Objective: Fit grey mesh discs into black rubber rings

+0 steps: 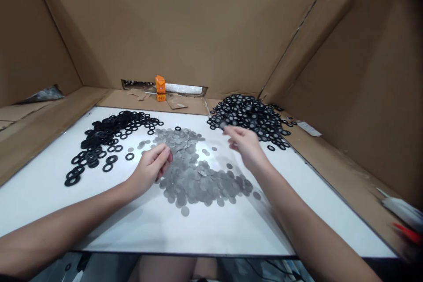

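Thin grey discs [198,180] lie in a wide heap at the middle of the white board. Black rings [102,134] are piled at the left. At the back right is a heap of black rings with grey centres [247,114]. My left hand [155,163] is closed over the left edge of the discs, its fingertips curled in; what they hold, if anything, is hidden. My right hand [243,141] is in front of the right heap, thumb and finger pinched at a small, blurred grey round piece [223,125].
Cardboard walls [165,31] enclose the white board [139,229]. An orange box [160,86] stands by a slot at the back. A white label [309,128] lies on the right cardboard ledge, with a blurred white and red object [405,218] nearer me.
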`<state>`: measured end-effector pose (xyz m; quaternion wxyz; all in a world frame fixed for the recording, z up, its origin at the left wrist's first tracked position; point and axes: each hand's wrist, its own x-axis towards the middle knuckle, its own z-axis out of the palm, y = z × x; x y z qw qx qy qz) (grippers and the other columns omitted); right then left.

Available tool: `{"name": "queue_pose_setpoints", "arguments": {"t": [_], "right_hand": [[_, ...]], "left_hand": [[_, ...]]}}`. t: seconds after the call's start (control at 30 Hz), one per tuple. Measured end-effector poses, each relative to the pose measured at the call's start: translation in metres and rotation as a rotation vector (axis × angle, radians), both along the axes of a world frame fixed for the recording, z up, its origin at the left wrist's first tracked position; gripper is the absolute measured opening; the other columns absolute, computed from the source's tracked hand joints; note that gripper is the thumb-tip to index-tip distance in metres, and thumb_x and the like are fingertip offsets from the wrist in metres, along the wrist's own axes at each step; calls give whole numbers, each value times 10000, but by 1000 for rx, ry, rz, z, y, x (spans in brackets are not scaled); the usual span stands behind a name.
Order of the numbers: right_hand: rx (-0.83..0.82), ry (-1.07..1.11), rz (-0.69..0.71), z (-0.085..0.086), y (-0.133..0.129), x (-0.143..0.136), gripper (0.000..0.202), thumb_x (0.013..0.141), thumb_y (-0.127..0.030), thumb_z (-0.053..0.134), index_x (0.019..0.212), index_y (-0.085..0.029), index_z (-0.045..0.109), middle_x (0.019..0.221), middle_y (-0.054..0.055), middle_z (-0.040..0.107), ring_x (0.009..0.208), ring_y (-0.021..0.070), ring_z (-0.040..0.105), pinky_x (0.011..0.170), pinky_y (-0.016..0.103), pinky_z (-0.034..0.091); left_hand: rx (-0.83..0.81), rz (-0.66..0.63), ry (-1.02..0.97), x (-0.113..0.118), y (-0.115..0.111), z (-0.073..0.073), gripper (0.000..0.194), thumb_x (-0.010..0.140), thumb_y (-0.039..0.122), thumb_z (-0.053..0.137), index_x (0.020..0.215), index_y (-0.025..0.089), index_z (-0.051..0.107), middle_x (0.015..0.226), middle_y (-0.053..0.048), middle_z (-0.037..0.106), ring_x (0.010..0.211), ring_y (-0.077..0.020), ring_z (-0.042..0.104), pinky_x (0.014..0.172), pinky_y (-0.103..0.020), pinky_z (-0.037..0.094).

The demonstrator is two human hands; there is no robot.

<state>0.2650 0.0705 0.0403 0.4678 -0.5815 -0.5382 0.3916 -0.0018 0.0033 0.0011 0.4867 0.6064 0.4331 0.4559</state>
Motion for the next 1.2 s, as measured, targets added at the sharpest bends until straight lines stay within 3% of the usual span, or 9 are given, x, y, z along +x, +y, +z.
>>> {"name": "queue_pose_setpoints", "arguments": {"t": [0.03,0.1,0.27,0.33,0.5,0.63,0.73,0.87,1.2], "right_hand": [[20,46,-112,1,7,6,414,737,-543,677,936,-180,691,1082,93,668,630,101,515,524,212,451],[-27,36,-123,2,13,13,467,760,-575,644,967,-158,675,1153,129,652,636,105,523,529,218,464],[-236,-312,368,4,-2,2,399,808,-502,619,951,-139,703,857,96,711,510,90,443,467,219,382],[-209,-491,459,3,-12,-6,374,799,-489,623,946,-158,715,807,71,701,515,109,485,481,237,377],[-2,-789,546,-2,-31,-22,383,671,-501,741,923,-214,706,941,64,694,787,215,624,658,274,431],[-26,-833,581,-2,-37,-29,195,703,-381,732,797,-216,688,876,65,695,778,226,624,640,282,415],[-97,-786,606,1,-36,-31,123,774,-327,651,735,-214,680,837,62,700,751,215,631,632,284,417],[-111,-810,582,2,-34,-30,201,726,-295,692,909,-215,679,885,60,678,782,219,621,638,284,414],[-116,-752,599,-4,-26,-23,240,731,-267,685,959,-206,640,813,30,638,731,189,603,630,263,399]], "left_hand": [[-5,-13,19,1,0,1,368,938,504,412,771,184,480,546,53,436,441,-81,400,403,-197,302],[-14,-57,67,3,-2,2,360,944,494,402,784,182,487,553,53,438,455,-82,407,423,-198,317],[45,-155,228,3,-4,4,373,958,481,357,790,181,501,571,46,446,494,-98,439,482,-219,363],[143,-154,362,1,-3,6,367,967,454,333,782,184,500,583,37,462,530,-110,467,528,-232,368],[377,-62,1003,-12,14,23,337,952,367,306,720,195,478,625,-6,535,597,-163,509,579,-279,311],[195,119,1286,-47,39,44,295,899,389,348,836,210,574,780,-57,664,706,-228,591,594,-294,337],[47,197,1354,-87,54,49,358,830,471,428,979,204,614,970,-99,683,874,-279,609,675,-311,403],[-87,64,1384,-121,62,43,593,705,621,539,1121,202,592,1160,-136,598,1081,-331,531,827,-354,433],[-149,-96,1349,-110,55,55,351,754,495,507,937,213,610,1093,-113,537,1073,-305,481,866,-377,433]]}}
